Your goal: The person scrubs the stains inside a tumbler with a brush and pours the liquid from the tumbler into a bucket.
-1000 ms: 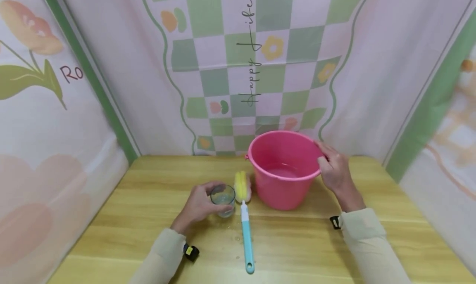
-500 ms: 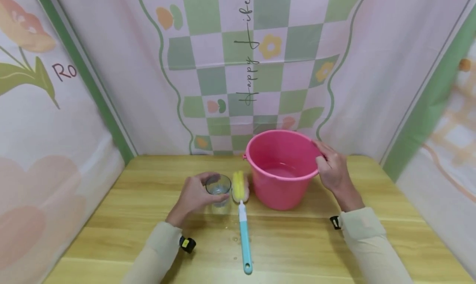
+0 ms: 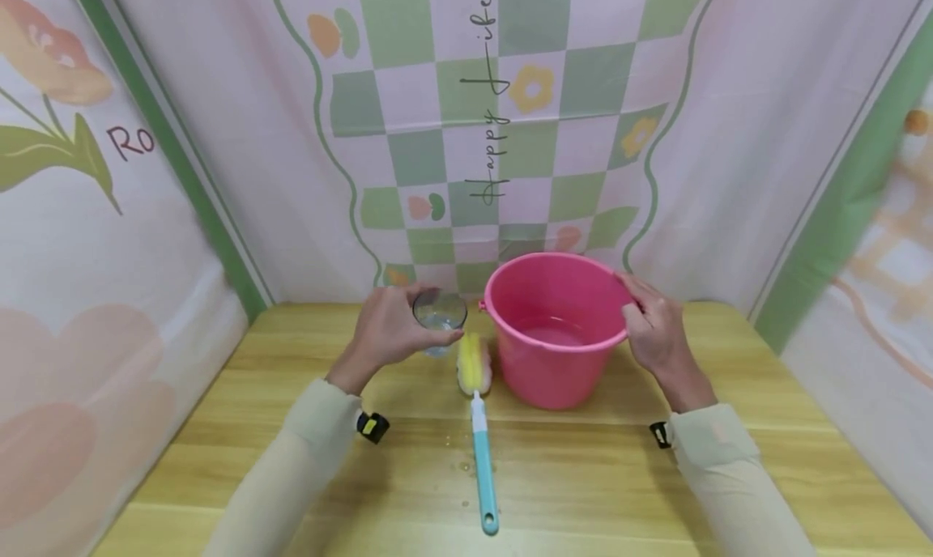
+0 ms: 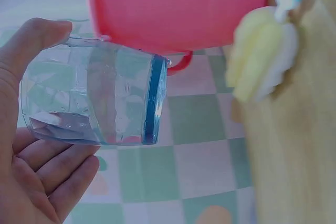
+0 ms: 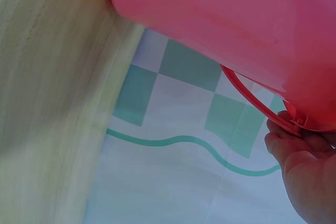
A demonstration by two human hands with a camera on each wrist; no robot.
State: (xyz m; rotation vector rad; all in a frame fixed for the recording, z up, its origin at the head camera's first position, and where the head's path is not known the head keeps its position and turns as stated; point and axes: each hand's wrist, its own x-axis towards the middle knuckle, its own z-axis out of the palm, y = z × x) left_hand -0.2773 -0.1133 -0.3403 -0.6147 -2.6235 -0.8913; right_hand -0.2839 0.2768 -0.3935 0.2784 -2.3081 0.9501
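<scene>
Thumb and fingers of my left hand point(image 3: 385, 327) hold a clear drinking glass point(image 3: 440, 321) above the table, left of the bucket. A little water shows inside the glass point(image 4: 94, 95) in the left wrist view. My right hand point(image 3: 659, 330) grips the right rim of a pink bucket point(image 3: 550, 379) standing on the table. By that hand, the bucket's pink handle point(image 5: 257, 103) hangs behind it in the right wrist view. Between glass and bucket lies a bottle brush point(image 3: 483, 460) with a yellow and white sponge head and a blue handle.
The wooden table point(image 3: 583, 476) has small water drops on it left of the brush handle. A patterned curtain point(image 3: 408, 160) hangs right behind the table, with more cloth at both sides.
My left hand has raised the glass off the table and moved it away from me, up beside the bucket's rim. The right hand, bucket and brush have stayed in place.
</scene>
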